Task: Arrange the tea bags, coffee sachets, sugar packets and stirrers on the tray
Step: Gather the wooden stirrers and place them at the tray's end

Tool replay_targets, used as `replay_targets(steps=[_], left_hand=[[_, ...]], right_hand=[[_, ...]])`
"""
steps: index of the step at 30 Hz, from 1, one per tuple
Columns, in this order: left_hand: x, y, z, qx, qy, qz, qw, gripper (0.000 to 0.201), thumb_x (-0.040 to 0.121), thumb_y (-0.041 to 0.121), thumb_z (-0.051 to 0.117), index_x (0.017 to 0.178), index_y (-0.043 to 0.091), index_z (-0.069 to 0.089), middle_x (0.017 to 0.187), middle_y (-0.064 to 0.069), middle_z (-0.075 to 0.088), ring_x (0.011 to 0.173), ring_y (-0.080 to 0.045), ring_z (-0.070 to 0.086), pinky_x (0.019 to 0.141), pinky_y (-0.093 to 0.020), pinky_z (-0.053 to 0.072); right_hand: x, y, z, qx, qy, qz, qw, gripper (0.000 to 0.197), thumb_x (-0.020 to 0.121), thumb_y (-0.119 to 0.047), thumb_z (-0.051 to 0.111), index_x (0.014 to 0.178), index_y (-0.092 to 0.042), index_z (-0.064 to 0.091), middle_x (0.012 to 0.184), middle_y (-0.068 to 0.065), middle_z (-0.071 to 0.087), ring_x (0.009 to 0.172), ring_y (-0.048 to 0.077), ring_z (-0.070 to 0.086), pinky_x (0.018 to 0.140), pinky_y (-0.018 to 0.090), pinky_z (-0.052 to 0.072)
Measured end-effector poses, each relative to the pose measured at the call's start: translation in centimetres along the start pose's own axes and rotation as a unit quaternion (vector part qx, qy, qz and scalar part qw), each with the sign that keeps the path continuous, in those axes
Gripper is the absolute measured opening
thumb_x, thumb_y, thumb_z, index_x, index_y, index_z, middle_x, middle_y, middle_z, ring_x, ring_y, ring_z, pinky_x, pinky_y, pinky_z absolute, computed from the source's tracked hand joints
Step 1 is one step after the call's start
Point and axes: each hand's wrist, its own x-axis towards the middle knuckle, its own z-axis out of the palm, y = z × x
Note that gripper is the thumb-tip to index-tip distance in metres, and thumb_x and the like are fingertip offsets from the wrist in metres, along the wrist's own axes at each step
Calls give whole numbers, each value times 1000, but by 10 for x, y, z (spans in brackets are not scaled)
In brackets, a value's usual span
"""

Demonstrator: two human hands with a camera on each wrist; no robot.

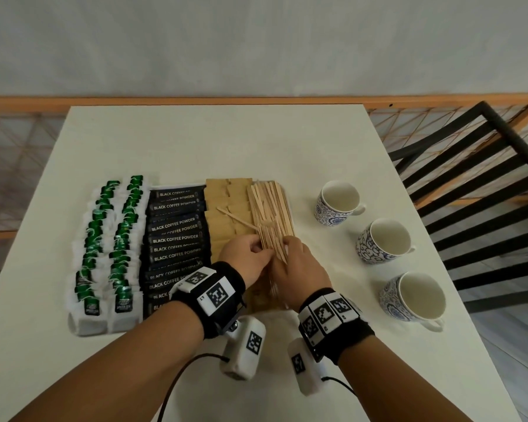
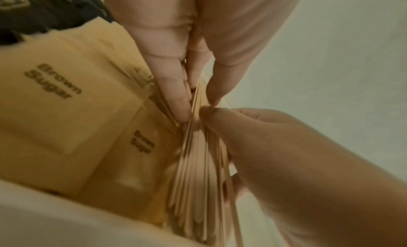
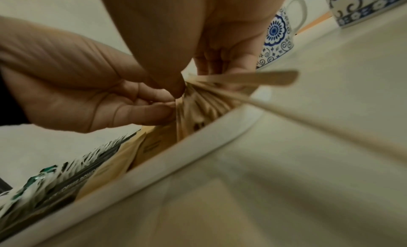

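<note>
Wooden stirrers (image 1: pixel 270 214) lay at the tray's (image 3: pixel 176 156) right edge; I saw my left hand (image 1: pixel 247 254) and right hand (image 1: pixel 299 263) pinching them, seemingly one shared bundle.

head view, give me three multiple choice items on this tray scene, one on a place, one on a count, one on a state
1. Where do the wooden stirrers lie on the tray?
A. right end, beside the sugar packets
B. left end
C. inside a cup

2. How many cups stand on the table?
A. one
B. three
C. five

3. What is the right hand doing?
A. resting flat on the table
B. lifting a cup
C. gripping stirrers together with the left hand

Answers: 1 A, the stirrers sit right of the brown packets. 2 B, three patterned cups stand in a row. 3 C, both hands' fingers close on the bundle.
</note>
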Motion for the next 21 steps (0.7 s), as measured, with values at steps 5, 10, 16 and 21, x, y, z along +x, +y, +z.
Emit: replay_targets(steps=[5, 10, 16, 21], left_hand=[[-3, 0, 0, 20, 8, 13, 1000, 17, 85, 20, 65, 100, 27, 69, 80, -9, 62, 78, -30, 65, 75, -47, 56], [-5, -2, 1, 47, 16, 17, 999, 36, 80, 17, 69, 113, 29, 64, 88, -4, 63, 81, -22, 64, 78, -42, 56], [-7, -1, 0, 85, 30, 25, 996, 45, 79, 18, 72, 120, 27, 56, 94, 1, 60, 84, -15, 59, 75, -30, 52], [-9, 1, -5, 93, 26, 18, 995, 56, 83, 13, 68, 133, 23, 46, 102, 1, 55, 91, -17, 57, 82, -31, 52]], right_hand=[[-4, 1, -8, -1, 27, 5, 1000, 46, 93, -39, 46, 134, -21, 38, 129, 3, 52, 108, 23, 57, 86, 35, 47], [-6, 7, -14, 1, 21, 5, 1000, 51, 86, -31, 51, 135, -23, 39, 125, 1, 52, 108, 19, 55, 87, 33, 47], [-14, 27, -17, 48, 30, 2, 998, 34, 87, -25, 56, 120, -30, 53, 100, -7, 55, 78, 4, 55, 70, 19, 46], [-29, 47, -31, 54, 14, 44, 997, 15, 82, -34, 67, 94, -30, 60, 78, -11, 61, 71, 3, 58, 60, 16, 40]])
